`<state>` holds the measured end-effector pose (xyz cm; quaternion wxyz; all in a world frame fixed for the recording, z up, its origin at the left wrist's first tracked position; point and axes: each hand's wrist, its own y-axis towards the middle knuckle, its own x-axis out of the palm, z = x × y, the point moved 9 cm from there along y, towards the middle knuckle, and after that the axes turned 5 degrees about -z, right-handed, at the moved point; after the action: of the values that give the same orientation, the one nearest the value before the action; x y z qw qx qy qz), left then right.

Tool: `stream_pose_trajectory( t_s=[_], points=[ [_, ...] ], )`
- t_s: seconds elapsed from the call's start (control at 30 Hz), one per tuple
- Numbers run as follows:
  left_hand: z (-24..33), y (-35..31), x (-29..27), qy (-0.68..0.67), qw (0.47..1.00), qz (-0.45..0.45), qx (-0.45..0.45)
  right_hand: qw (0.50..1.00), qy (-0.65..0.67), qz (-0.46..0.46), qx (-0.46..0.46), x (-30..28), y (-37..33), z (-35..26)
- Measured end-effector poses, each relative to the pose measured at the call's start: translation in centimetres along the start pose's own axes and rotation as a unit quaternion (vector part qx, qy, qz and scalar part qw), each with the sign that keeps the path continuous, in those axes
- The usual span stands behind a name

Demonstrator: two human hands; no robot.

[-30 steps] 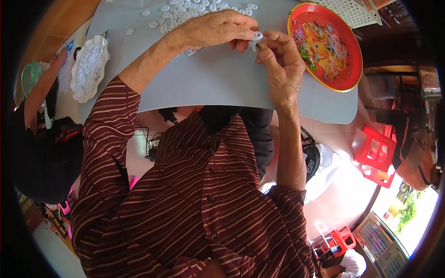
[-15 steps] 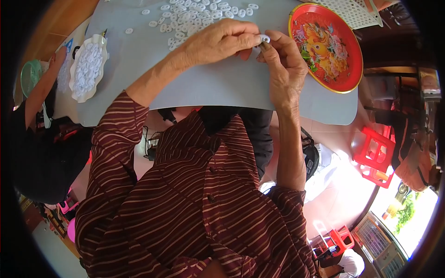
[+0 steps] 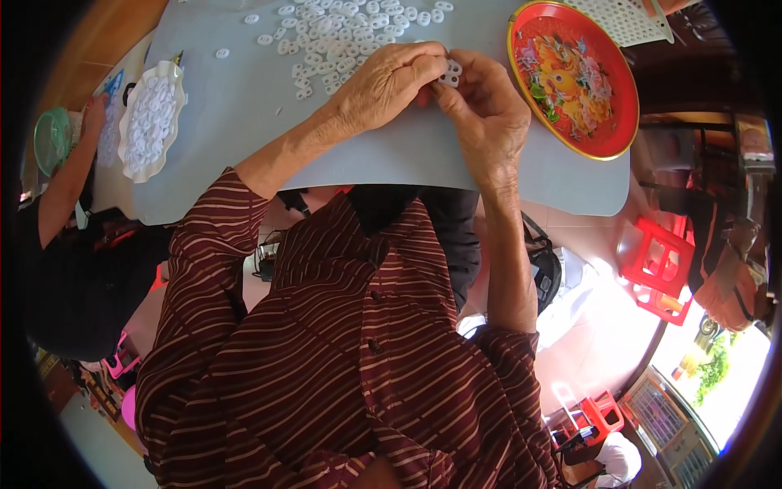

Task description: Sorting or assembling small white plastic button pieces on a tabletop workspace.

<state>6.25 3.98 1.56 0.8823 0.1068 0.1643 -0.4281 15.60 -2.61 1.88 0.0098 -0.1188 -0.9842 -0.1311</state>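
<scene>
My left hand [image 3: 389,88] and my right hand [image 3: 491,106] meet above the near part of the grey table. Pinched between their fingertips is a small white plastic piece [image 3: 453,74] with dark holes; it may be more than one piece pressed together. Fingers of both hands cover part of it. Something reddish shows just under the left fingertips, too hidden to name. Beyond my left hand lies a loose spread of small white oval pieces [image 3: 334,37], each with two holes.
A round red tray [image 3: 626,122] with a floral pattern stands right of my hands, a white perforated basket [image 3: 623,23] behind it. At left is a scalloped white dish [image 3: 138,174] heaped with white pieces. Another person's hand [image 3: 95,116] works beyond it, near a green container [image 3: 50,140].
Both hands have shifted slightly left and nearer together. The white piece has turned in the fingertips, showing more of its holes. At far left, the other person's hand has moved a little.
</scene>
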Motion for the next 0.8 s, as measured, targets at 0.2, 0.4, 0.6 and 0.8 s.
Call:
stream_pose_trajectory(
  t_s=[0.2,0.4,0.6,0.8],
  points=[
    [0.2,-0.1,-0.1,0.036,0.999,0.031,0.018,1.000,-0.009,0.018,-0.011,-0.1,-0.1,0.0],
    [1.3,-0.3,0.1,0.080,0.992,0.026,0.093,0.997,-0.065,0.027,-0.015,-0.5,-0.2,0.4],
    [0.1,-0.4,0.0,0.017,0.998,0.033,0.054,0.997,-0.073,0.013,-0.009,-0.1,-0.3,0.0],
    [0.3,-1.3,0.3,-0.009,0.999,0.041,0.015,0.995,-0.097,0.004,-0.005,0.2,-0.5,-0.3]
  ],
)
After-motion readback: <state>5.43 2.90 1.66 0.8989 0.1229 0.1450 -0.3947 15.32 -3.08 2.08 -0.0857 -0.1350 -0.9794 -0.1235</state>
